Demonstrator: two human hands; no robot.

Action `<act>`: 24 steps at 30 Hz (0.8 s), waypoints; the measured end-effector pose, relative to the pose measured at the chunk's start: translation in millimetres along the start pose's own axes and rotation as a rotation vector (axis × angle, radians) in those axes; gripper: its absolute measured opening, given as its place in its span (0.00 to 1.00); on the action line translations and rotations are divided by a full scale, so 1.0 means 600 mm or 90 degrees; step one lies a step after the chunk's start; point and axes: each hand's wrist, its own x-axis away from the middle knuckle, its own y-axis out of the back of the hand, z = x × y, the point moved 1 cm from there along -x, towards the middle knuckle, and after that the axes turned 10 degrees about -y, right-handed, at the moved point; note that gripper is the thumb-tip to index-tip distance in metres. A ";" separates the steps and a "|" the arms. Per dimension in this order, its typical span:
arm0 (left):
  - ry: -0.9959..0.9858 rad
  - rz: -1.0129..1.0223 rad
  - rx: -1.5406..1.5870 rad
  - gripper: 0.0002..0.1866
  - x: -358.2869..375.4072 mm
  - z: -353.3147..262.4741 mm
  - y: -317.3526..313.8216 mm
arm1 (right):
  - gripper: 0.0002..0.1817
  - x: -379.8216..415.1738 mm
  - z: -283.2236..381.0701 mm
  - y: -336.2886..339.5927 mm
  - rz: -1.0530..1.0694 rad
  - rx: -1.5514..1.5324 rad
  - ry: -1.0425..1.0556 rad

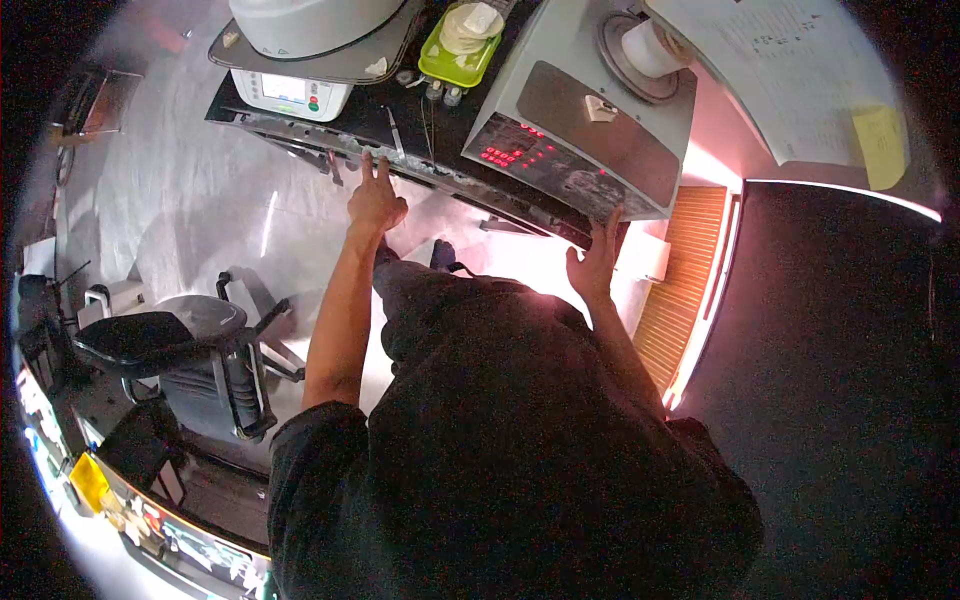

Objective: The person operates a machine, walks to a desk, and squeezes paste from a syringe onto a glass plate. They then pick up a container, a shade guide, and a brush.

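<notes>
We look straight down from above our own head at a dark counter (400, 120) that runs slantwise across the top of the view, from upper left to lower right. Its worn front edge (450, 180) is the thing both hands meet, and its long axis follows that same slant.

On the counter, at the right, sits a big grey furnace (590, 120) with red lit digits on its sloped panel. At the left stands a white machine (300, 60) with a small screen and coloured buttons. Between them lies a green tray (455, 65) with pale discs in it.

Our left hand (375, 200) lies flat on the front edge, fingers spread and pointing away from us, just below the white machine. Our right hand (597, 262) reaches to the edge under the furnace's front corner, fingers loosely curled up against it. Neither hand holds anything loose. The right hand sits nearer to our body, since the edge slants toward us on that side.

Our dark-clothed torso fills the lower middle. A grey chair (200, 350) stands well to the left on the pale floor. A sheet of paper (790, 70) with a yellow note (882, 145) hangs at upper right.
</notes>
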 end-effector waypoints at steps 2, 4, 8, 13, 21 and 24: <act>0.006 0.018 0.006 0.47 -0.001 -0.002 0.003 | 0.35 0.002 0.001 0.004 -0.014 0.048 0.017; 0.008 0.024 0.006 0.47 0.001 -0.002 0.008 | 0.35 0.006 -0.005 0.001 -0.015 0.070 0.019; 0.006 0.018 0.002 0.47 0.003 -0.004 0.006 | 0.33 0.008 -0.025 -0.012 0.076 -0.043 -0.102; 0.011 0.014 0.002 0.48 0.003 -0.006 0.006 | 0.33 0.009 -0.029 -0.020 0.013 -0.041 0.006; -0.006 -0.006 0.009 0.47 0.005 -0.002 0.003 | 0.34 0.006 -0.026 -0.024 0.053 -0.028 -0.048; 0.003 -0.003 0.004 0.47 0.002 -0.002 0.001 | 0.35 0.007 -0.018 -0.017 0.085 -0.053 -0.098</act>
